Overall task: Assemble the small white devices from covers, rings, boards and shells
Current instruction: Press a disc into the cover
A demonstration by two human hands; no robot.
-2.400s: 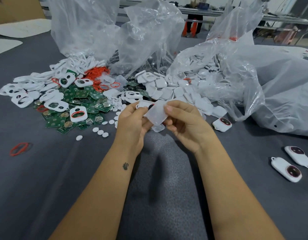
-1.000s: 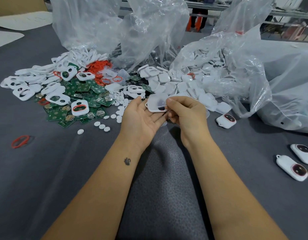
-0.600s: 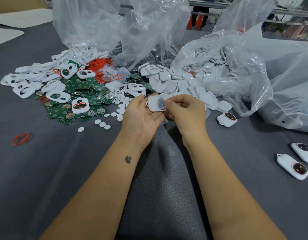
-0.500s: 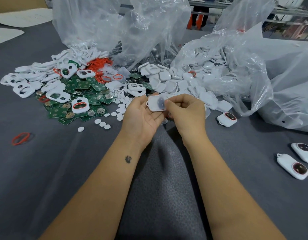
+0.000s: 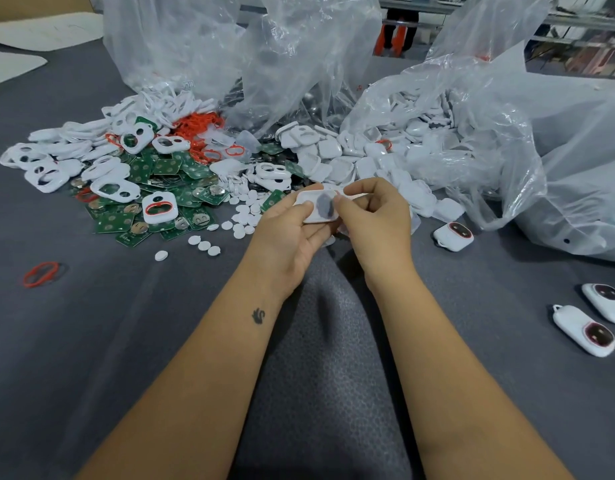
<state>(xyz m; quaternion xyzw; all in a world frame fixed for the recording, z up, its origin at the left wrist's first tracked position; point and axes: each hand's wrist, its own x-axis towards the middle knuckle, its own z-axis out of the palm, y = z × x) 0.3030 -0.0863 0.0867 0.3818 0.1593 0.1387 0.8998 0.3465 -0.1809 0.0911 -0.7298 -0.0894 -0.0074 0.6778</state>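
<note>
L hand (image 5: 288, 233) cradles white shell (image 5: 316, 206) w/ dark oval patch, thumb on top, held just above grey table (image 5: 91, 341). R hand (image 5: 375, 220) pinches shell's right edge, fingers curled. Boards (image 5: 167, 188), covers (image 5: 56, 161), red rings (image 5: 198, 124) piled left; shells pile (image 5: 368, 157) behind by bags (image 5: 299, 53). 3 done devices (image 5: 453, 236) right.
</note>
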